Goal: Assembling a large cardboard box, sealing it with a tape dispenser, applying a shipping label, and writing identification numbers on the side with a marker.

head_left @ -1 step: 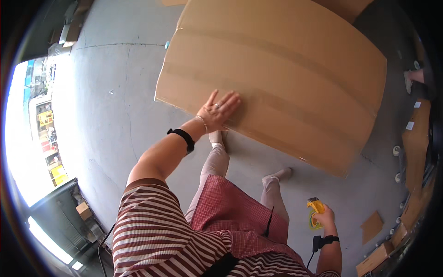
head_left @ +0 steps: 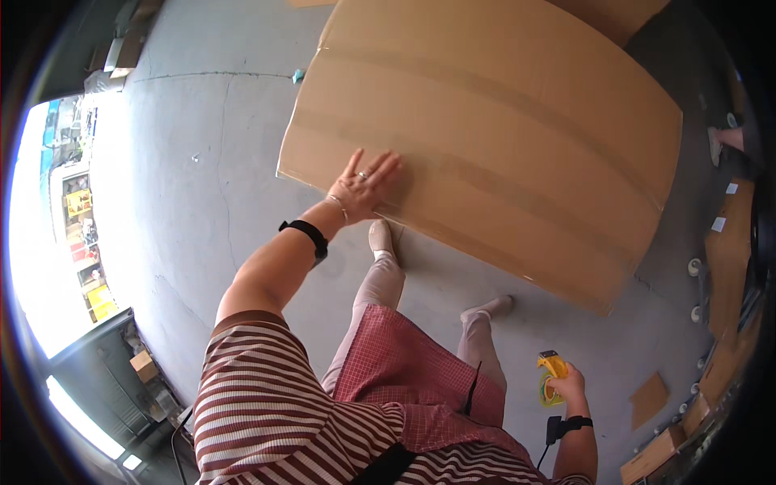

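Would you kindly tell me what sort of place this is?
Probably a warehouse or packing area: a large cardboard box, a yellow tape dispenser in the right hand, and a cracked grey floor.

Cracked grey floor (head_left: 194, 210); on it, teal scrap (head_left: 298, 76), flat cardboard piece (head_left: 650, 399)

Box (head_left: 501, 153): smooth, matt cardboard. Tape dispenser (head_left: 554, 366): plastic. Floor (head_left: 186, 202): matt concrete. Apron (head_left: 400, 356): cloth.

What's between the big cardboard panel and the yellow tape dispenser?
In the head view, grey floor shows between the cardboard panel and the tape dispenser.
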Demonstrator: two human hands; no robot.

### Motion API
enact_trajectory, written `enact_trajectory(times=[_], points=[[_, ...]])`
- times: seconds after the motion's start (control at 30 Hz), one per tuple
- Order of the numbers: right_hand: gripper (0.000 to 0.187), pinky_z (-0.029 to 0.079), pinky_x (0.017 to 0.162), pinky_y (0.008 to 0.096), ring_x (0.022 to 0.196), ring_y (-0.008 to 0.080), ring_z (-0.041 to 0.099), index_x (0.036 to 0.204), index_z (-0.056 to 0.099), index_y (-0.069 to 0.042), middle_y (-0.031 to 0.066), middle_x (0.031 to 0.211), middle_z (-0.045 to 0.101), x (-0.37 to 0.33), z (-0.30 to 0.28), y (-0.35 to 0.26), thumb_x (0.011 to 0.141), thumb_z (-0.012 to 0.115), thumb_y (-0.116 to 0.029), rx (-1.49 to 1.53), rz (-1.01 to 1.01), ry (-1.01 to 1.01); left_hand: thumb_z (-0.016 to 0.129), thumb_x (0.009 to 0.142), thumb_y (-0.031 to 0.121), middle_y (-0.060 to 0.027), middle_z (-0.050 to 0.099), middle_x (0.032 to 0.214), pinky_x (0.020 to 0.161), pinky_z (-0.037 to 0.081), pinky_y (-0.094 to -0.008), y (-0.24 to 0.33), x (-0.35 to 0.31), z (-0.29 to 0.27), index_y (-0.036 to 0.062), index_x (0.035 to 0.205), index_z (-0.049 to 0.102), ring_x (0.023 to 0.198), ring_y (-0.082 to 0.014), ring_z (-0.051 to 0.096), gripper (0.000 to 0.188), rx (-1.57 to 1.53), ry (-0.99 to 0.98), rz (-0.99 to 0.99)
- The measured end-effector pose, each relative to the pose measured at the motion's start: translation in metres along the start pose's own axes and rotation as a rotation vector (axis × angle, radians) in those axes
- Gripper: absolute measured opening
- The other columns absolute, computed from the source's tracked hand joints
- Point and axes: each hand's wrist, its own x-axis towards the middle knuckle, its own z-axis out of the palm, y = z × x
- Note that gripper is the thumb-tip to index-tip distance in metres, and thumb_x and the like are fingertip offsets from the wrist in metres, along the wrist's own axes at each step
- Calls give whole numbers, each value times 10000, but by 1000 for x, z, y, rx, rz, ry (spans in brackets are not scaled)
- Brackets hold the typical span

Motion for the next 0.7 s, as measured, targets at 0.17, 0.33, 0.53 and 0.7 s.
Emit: enact_trajectory(times=[0.17, 0.33, 0.53, 0.7], points=[[509, 522, 769, 319, 849, 208, 670, 1063, 645, -76, 72, 934, 693, -27, -4, -3, 576, 780, -139, 58, 101, 14, 768, 687, 489, -69, 88, 1596, 1170, 38, -545, -133, -65, 5, 78, 1527, 61, 1482, -221, 15, 1173, 202, -246, -563], [490, 509, 826, 324, 908, 244, 665, 1080, 632, -83, 99, 961, 686, -89, 0, -78, 610, 741, -166, 258, 88, 146, 544, 876, 579, -80, 319, 1522, 1068, 298, -542, -205, -73, 63, 128, 1469, 342, 1380, -265, 305, 772, -1007, -133, -1233], [633, 499, 882, 332, 997, 251, 656, 1246, 553, -75, 115, 1068, 674, -129, -8, -155, 668, 762, -226, 330, -181, 379, 514, 864, 673, -146, 606, 1187, 792, 569, -345, -61, -55, 71, -45, 1307, 468, 1005, -249, 648, 845, -2025, 90, -1136], [676, 495, 915, 345, 1048, 246, 643, 1295, 498, -30, 145, 1134, 648, -170, -22, -169, 701, 787, -174, 549, -424, 553, 454, 910, 638, -114, 498, 1378, 945, 480, -478, 121, -91, 34, 69, 1427, 388, 1277, -252, 471, 772, -1828, -754, -669]])
